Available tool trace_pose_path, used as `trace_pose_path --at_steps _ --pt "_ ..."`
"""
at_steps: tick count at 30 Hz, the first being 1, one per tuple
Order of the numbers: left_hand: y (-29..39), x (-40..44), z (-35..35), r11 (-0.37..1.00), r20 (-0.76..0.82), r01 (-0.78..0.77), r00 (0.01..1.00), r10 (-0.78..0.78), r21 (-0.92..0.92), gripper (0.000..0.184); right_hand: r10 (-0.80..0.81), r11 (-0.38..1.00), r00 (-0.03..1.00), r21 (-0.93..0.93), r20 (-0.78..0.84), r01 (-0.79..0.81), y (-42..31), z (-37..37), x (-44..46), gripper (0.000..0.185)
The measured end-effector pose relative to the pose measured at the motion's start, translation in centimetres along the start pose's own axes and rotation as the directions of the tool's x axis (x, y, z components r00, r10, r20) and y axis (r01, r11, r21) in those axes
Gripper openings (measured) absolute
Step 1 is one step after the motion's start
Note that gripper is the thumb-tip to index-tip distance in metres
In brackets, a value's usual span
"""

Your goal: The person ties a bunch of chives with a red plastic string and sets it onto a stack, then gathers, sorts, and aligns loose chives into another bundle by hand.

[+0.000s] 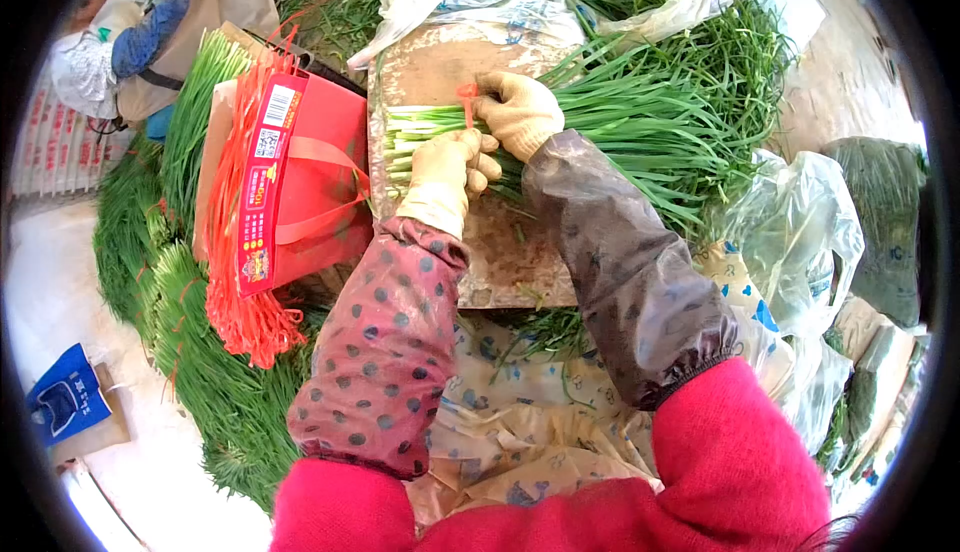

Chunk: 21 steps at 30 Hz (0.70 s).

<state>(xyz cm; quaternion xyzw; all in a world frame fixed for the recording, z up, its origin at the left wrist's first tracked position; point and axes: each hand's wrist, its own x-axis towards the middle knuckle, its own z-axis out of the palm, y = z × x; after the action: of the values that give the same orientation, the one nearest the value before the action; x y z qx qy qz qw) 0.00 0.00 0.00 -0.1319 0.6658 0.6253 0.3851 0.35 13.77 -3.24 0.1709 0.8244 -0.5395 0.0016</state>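
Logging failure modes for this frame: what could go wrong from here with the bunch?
1. The red tie shows by the right hand; its tightness isn't clear, so the green bunch may slip loose.
2. The bunch's leaves fan out toward the loose greens, so strays might get mixed in.
3. The left sleeve looks close to the red bag's handle and might snag it.

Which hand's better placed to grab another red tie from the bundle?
Probably the left hand: it's nearer the bundle of red ties. The right hand is farther off, over the green stalks. Both look busy at the bunch, though.
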Motion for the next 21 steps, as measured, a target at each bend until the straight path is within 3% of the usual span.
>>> trace_pose_path --at_steps 2,5,12,14,21 --pt "0.6 -0.1 0.3 0.994 -0.059 0.107 0.993 -0.106 0.021 0.028 -0.02 0.999 1.0 -0.038 -0.001 0.02 0.0 -0.1 -0.3 0.029" --pt "1.4 0.0 0.9 0.989 -0.101 0.145 0.985 -0.141 0.027 0.026 -0.045 0.999 0.999 0.016 -0.007 0.045 0.3 0.0 0.1 0.029" --pt "1.4 -0.2 1.0 0.989 -0.096 0.136 0.987 -0.131 0.051 0.026 -0.068 0.994 0.996 0.086 0.049 0.064 1.3 0.0 0.0 0.024" --pt "1.1 0.1 0.9 0.991 -0.089 0.13 0.988 -0.126 0.041 0.026 -0.108 0.971 0.986 0.227 0.128 0.077 2.1 0.1 0.5 0.021" --pt "1.2 -0.3 1.3 0.992 -0.102 0.113 0.989 -0.106 0.064 0.026 -0.255 0.945 0.923 0.277 0.289 0.175 2.7 -1.1 0.4 0.023"
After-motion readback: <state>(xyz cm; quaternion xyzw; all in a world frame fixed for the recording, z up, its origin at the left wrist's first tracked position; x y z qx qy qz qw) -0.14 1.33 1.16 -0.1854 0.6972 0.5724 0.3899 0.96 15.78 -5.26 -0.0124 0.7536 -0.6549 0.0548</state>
